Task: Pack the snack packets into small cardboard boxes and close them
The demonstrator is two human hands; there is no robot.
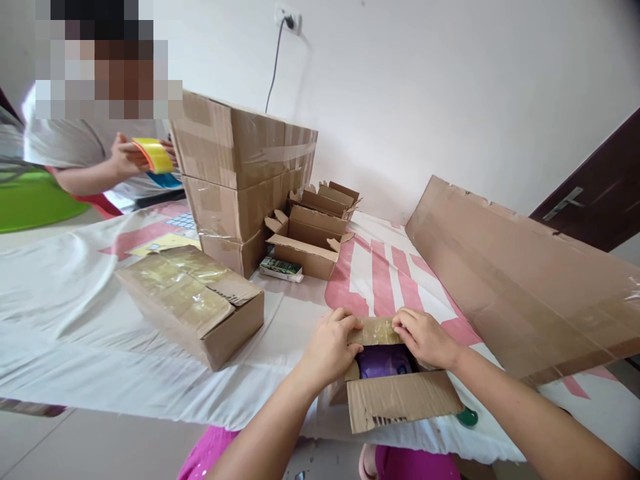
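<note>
A small cardboard box (pixel 405 400) stands near the table's front edge, its near flap folded outward. Its far flap (pixel 376 331), with shiny tape on it, is pinched at the left end by my left hand (pixel 331 345) and at the right end by my right hand (pixel 425 339). Inside the box a purple wrapped thing (pixel 384 362) shows in the gap below this flap; what it is I cannot make out. A green round thing (pixel 468 417), possibly a tape roll, lies just right of the box, partly covered by the near flap and my right forearm.
A taped box (pixel 190 293) lies to the left. Stacked cartons (pixel 260 180) and open boxes (pixel 307 243) stand behind, with a small printed pack (pixel 281 269). A large cardboard piece (pixel 520 280) leans at right. Across the table, a person's hand (pixel 131 157) holds yellow and blue rolls.
</note>
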